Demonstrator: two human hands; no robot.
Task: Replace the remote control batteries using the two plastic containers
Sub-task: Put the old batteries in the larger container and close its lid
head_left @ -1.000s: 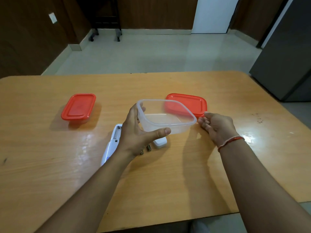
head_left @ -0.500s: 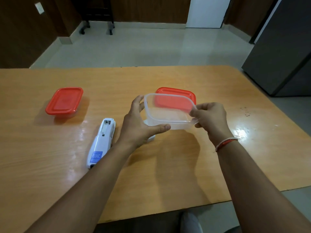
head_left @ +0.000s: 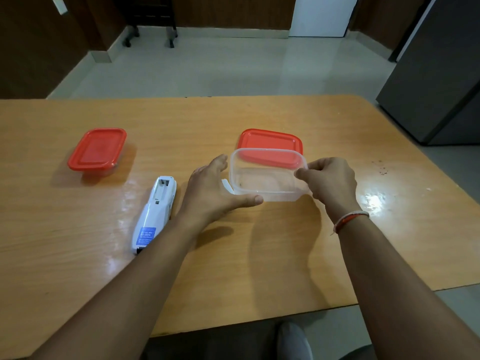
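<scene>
An empty clear plastic container (head_left: 267, 181) is in the middle of the table, with its red lid (head_left: 270, 142) lying flat just behind it. My right hand (head_left: 330, 181) pinches the container's right rim. My left hand (head_left: 215, 189) is spread beside the container's left side, fingers straight, thumb along its front edge. A white remote (head_left: 153, 214) lies face down left of that hand, its battery bay uncovered. A white battery cover (head_left: 227, 185) peeks out between my left hand and the container. No batteries are in sight.
A second container with its red lid (head_left: 97, 149) on stands at the table's (head_left: 259, 255) left. A grey cabinet (head_left: 441, 74) stands beyond the right edge. A shoe (head_left: 293, 341) shows below the table's near edge.
My right hand has come in and taken hold of the container's right rim. My left hand has loosened from gripping the container to lying spread beside it.
</scene>
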